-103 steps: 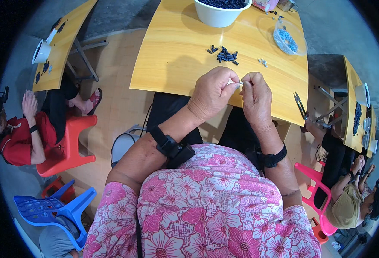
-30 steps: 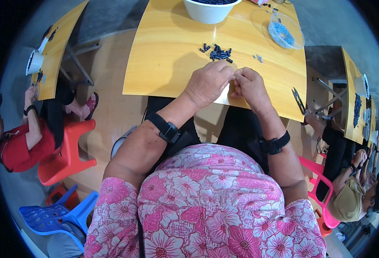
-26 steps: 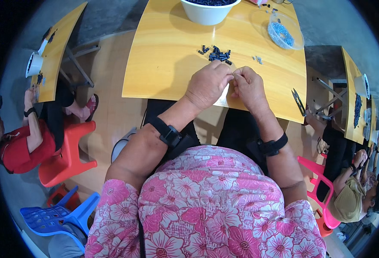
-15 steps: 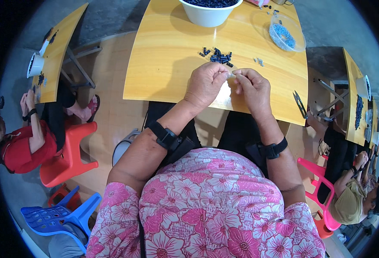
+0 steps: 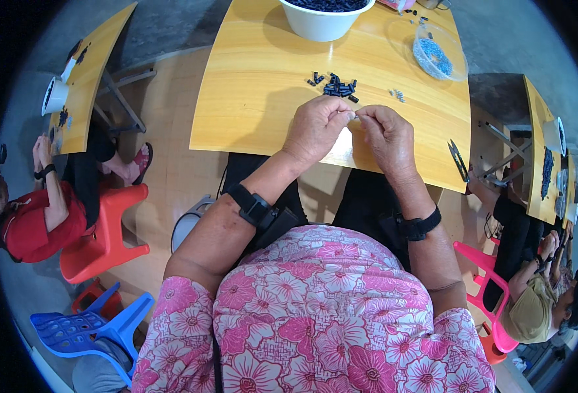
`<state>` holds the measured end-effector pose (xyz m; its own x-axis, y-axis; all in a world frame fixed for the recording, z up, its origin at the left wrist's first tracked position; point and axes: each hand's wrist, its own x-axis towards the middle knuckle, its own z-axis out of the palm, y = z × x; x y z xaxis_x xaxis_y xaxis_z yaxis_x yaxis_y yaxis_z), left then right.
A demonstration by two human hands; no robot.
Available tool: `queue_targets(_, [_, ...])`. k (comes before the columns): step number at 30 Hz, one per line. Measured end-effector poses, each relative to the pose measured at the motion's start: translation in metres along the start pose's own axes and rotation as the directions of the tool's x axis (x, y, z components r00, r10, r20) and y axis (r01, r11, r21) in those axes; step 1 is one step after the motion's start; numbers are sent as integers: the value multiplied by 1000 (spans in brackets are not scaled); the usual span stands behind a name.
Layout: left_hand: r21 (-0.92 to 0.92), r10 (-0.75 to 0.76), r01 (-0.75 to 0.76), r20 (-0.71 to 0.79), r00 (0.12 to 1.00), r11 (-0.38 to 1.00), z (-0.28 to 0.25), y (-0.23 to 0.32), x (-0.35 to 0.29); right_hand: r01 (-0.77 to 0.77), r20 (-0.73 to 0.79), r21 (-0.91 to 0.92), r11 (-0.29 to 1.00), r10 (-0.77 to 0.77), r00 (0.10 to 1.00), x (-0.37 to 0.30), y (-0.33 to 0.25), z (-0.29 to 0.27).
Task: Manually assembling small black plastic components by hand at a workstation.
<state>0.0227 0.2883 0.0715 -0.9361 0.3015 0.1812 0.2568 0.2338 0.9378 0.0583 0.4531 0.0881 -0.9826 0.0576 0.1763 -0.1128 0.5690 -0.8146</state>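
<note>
My left hand (image 5: pixel 316 130) and my right hand (image 5: pixel 388 134) meet over the near edge of the yellow wooden table (image 5: pixel 249 78). Fingertips and thumb of each are pinched together, almost touching the other's. Whatever is between them is too small and too covered to make out. Just beyond my left hand lies a loose pile of small black cylindrical pieces (image 5: pixel 341 88). A few tiny clear bits (image 5: pixel 397 95) are scattered past my right hand. A pair of black thread snips (image 5: pixel 458 159) rests at the table's right edge.
A white tub (image 5: pixel 325 25) full of black pieces stands at the far side. Right of it is a clear round container (image 5: pixel 441 59) with small blue pieces. People sit at other tables left and right; a red chair (image 5: pixel 102 229) and a blue chair (image 5: pixel 99 327) stand at left.
My hands stay pinched close together; the right fingers have curled in slightly. The view has shifted a little, so the table's things appear slightly further right.
</note>
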Motion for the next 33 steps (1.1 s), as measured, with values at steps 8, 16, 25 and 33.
queue_targets(8, [33,11,-11,-5,1000,999,0,-1,0,45,30,-47,998,-44,999,2,0,-4])
queue_targets(16, [41,28,-28,-5,1000,999,1,-1,0,11,67,-8,1000,-10,998,2,-1,-8])
queue_targets(25, [40,-9,9,10,1000,999,-1,0,-1,23,79,-35,999,-20,997,2,-1,-9])
queue_targets(33, [43,3,-4,15,1000,999,-1,1,-1,22,92,-28,999,-20,996,3,2,-12])
